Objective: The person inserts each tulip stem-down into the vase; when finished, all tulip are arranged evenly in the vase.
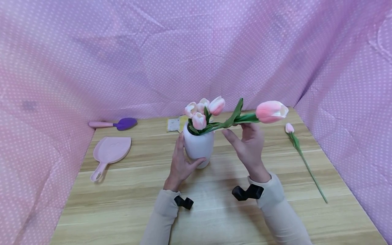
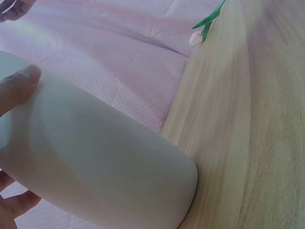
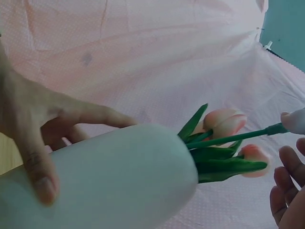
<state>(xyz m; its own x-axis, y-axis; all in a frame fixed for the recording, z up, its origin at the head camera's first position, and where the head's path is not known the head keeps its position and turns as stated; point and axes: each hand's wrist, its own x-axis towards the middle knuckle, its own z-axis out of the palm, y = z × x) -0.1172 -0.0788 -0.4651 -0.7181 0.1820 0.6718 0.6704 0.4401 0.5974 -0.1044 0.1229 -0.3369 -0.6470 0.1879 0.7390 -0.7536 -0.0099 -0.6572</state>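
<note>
My left hand (image 1: 179,166) grips a white vase (image 1: 198,146) around its side, thumb across the front and fingers along its left. Several pale pink artificial tulips (image 1: 199,121) stand in the vase, blooms bunched above the rim. Just right of the vase, my right hand (image 1: 251,148) pinches the green stem of another pink tulip (image 1: 271,111) between thumb and fingers. This tulip leans far to the right, its bloom beyond the hand and its lower stem inside the vase mouth. In the left wrist view the vase's base (image 2: 188,191) is down at the wooden tabletop.
A single tulip (image 1: 296,143) lies on the table (image 1: 147,211) at right. To the left are a pink dustpan-shaped scoop (image 1: 112,149) and a purple trowel (image 1: 125,124) with a pink handle. A yellow-and-white packet (image 1: 173,125) lies behind the vase. Pink dotted cloth (image 1: 153,61) surrounds the table's back and sides.
</note>
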